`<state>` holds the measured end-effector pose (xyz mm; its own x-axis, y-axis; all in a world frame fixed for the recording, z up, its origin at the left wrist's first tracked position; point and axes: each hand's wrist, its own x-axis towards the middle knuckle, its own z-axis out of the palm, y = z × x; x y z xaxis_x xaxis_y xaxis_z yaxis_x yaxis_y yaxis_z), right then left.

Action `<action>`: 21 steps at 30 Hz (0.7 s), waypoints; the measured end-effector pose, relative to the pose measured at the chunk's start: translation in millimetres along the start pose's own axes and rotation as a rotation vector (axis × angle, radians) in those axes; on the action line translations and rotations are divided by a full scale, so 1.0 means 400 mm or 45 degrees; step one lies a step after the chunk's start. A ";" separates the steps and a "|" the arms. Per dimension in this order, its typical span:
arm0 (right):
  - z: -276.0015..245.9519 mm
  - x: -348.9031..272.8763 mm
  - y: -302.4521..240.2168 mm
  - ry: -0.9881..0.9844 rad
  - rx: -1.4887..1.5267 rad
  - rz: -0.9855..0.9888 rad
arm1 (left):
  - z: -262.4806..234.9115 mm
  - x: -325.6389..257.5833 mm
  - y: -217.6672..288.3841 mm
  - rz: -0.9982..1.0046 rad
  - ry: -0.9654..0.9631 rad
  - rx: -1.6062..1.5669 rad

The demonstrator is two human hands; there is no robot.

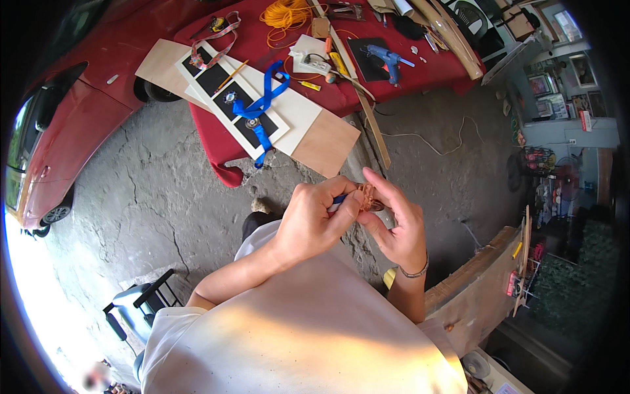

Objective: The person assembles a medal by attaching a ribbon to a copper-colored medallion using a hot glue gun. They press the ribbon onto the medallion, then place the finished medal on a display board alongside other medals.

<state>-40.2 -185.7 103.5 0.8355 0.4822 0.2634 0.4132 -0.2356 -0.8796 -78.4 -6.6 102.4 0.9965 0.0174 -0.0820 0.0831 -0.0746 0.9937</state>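
In front of my chest both hands meet around a small copper-coloured metal piece [368,196] that looks like a medal, partly hidden by fingers. My left hand [314,215] is closed, its thumb and forefinger pinching the piece's near side, with a bit of blue ribbon [338,199] showing between them. Around the other side curves my right hand [398,226], thumb and fingers at the piece's edge, forefinger raised. Beyond, on the table, lies a white frame with black panels [211,80]. Blue ribbon [267,100] and round medals [252,123] rest on it.
The red-covered table [420,79] also bears a blue glue gun [387,60], orange cord [285,16], a pencil [231,75] and a tape measure [217,24]. Plywood [326,141] overhangs its near edge. A red car [85,85] stands left; a wooden board [472,289] lies right.
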 end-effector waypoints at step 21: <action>0.382 0.055 -0.172 0.131 -0.520 -0.204 | -0.358 -0.173 -0.071 0.085 0.114 -0.140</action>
<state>-105.5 -29.9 109.5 0.7725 0.4580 0.4399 0.6322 -0.4882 -0.6017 -151.4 137.0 90.5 0.9943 0.1056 -0.0132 0.0100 0.0308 0.9995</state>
